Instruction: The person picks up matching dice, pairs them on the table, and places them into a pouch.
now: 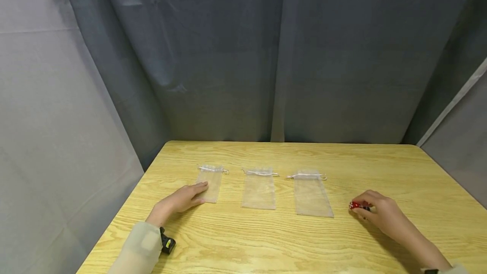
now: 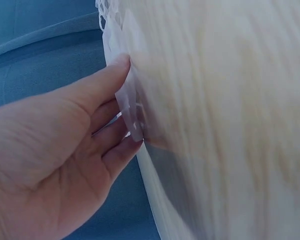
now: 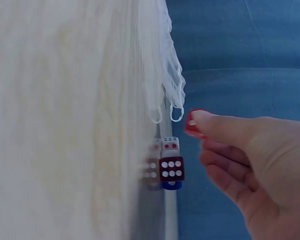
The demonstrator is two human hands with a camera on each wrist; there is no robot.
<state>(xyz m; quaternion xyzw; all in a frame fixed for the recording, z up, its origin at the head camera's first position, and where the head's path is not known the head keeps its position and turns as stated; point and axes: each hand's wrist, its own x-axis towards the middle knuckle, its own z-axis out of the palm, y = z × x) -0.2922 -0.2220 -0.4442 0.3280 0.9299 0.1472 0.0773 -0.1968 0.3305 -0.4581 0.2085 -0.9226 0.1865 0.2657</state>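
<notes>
My left hand (image 1: 184, 198) rests on the leftmost sheer white drawstring bag (image 1: 214, 187), fingers fairly straight across its left side. From the left wrist view, the fingertips (image 2: 121, 61) touch the thin bag (image 2: 130, 95), seen nearly edge-on. Over on the right, my right hand (image 1: 384, 215) pinches a red die (image 3: 191, 125) with white pips between thumb and fingers. Just beside it on the table, a white die (image 3: 170, 146) with red pips, a dark red die (image 3: 172, 170) and a blue die (image 3: 172, 185) sit close together.
Two more sheer drawstring bags lie flat in a row: the middle bag (image 1: 258, 191) and the right bag (image 1: 313, 195), cords toward the back. They rest on a wood-grain table (image 1: 266, 240). Dark grey curtains (image 1: 213, 54) hang behind it, and a lighter curtain (image 1: 57, 138) hangs on the left.
</notes>
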